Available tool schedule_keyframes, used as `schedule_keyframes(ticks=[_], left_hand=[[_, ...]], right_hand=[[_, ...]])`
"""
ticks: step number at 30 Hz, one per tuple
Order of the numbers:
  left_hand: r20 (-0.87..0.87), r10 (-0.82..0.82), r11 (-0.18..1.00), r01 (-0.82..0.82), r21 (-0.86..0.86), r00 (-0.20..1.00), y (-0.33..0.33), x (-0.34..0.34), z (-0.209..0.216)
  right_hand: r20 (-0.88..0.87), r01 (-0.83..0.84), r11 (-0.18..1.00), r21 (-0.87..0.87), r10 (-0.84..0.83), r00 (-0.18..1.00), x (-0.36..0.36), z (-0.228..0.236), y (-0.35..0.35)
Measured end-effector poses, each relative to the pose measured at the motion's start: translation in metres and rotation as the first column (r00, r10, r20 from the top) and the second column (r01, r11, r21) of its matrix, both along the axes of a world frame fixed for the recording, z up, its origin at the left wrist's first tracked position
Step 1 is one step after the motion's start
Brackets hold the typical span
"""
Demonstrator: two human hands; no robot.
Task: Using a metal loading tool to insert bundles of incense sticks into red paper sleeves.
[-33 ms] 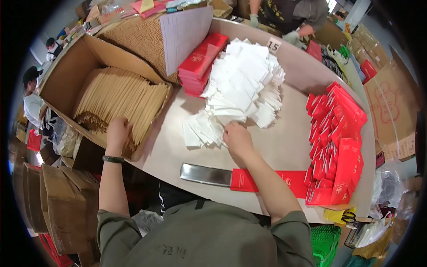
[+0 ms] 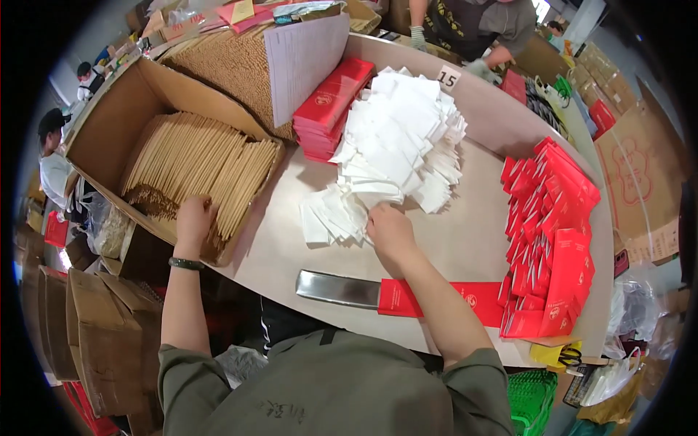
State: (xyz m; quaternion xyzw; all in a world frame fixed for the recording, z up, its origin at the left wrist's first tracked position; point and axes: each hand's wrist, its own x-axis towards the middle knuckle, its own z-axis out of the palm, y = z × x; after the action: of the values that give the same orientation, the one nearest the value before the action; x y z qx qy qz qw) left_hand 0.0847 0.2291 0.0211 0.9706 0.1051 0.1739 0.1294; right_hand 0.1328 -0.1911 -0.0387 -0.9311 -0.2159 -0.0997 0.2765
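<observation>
Sticks (image 2: 193, 156) in box (image 2: 107, 120), at fingertips of left grip (image 2: 195, 221); napkins (image 2: 392, 131) on bench (image 2: 269, 225), touching right grip (image 2: 391, 229). Both grips curled; whether pinching, cannot tell.

Beyond the pile of flat white pieces (image 2: 400, 131), to its far right, a co-worker's gloved hand (image 2: 480, 70) has sunk slightly, and the bare forearm (image 2: 499, 55) above it has dropped too. On the pile's far side, the co-worker's other gloved hand (image 2: 418, 38) now shows its stripes more distinctly. The pile itself appears a little lower in view (a slight shift shared by its surroundings).
</observation>
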Motion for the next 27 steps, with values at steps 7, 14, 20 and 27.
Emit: schedule_keyframes(ticks=[7,14,20,27], left_hand=[[-0.133,-0.12,0.977,0.141,0.161,0.984,0.018,-0.006,-0.006],[0.375,-0.073,0.992,0.105,-0.067,0.924,0.008,-0.015,-0.002],[-0.128,-0.758,0.536,0.499,-0.681,0.64,-0.121,-0.074,0.018],[-0.307,-0.727,0.581,0.313,-0.751,0.614,-0.206,-0.07,-0.022]], right_hand=[[-0.038,-0.223,0.975,-0.003,0.223,0.974,-0.059,0.053,-0.02],[-0.082,-0.351,0.928,-0.125,0.343,0.936,-0.118,0.049,-0.021],[-0.13,-0.291,0.956,0.044,0.294,0.947,-0.132,0.049,-0.054],[-0.105,-0.331,0.943,0.044,0.334,0.937,-0.14,0.025,-0.05]])
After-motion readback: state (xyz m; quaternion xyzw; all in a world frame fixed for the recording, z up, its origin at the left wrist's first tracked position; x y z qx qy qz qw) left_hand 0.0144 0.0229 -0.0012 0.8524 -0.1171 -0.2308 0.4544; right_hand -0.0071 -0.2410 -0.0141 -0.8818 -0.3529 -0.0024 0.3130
